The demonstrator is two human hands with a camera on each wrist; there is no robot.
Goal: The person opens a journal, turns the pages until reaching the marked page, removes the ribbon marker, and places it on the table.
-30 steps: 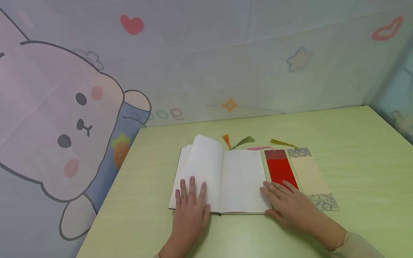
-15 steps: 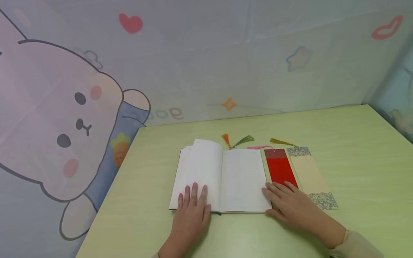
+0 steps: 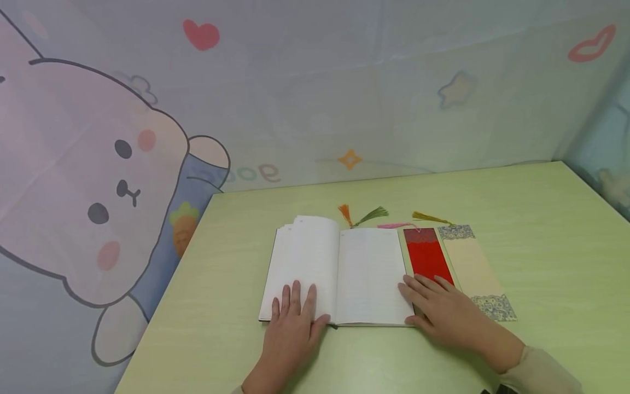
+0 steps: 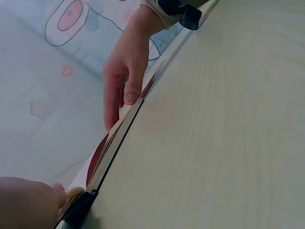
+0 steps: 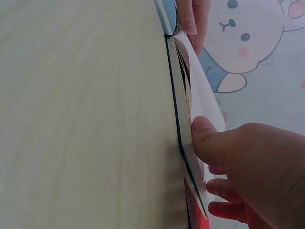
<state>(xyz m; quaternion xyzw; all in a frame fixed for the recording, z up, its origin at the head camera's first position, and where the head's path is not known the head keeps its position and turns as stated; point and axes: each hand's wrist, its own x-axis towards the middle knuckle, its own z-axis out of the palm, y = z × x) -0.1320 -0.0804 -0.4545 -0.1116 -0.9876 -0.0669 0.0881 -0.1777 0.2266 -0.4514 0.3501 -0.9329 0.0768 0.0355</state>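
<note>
An open notebook [image 3: 371, 273] with pale lined pages lies on the table. My left hand [image 3: 290, 334] rests with straight, spread fingers on the lower part of its left page [image 3: 315, 251], the thumb near the spine at the bottom edge. My right hand [image 3: 443, 312] lies over the notebook's lower right edge, fingers extended, covering the lower end of a red bookmark [image 3: 429, 257]. In the right wrist view, the right thumb [image 5: 202, 138] touches the notebook's corner. Beside the red bookmark lies a cream bookmark [image 3: 474, 262] with patterned ends, close to the right hand.
Above the notebook stick out an orange tassel [image 3: 345, 213] and a green tassel [image 3: 373, 215]. A pink tassel [image 3: 394, 226] and a mustard tassel [image 3: 428, 218] lie by the bookmarks. The pale green table [image 3: 197, 328] meets a printed cloth backdrop [image 3: 305, 98] at the back.
The raised left-hand pages have settled lower and flatter. My left hand has shifted slightly down and right, its thumb now farther out. The right hand has barely moved.
</note>
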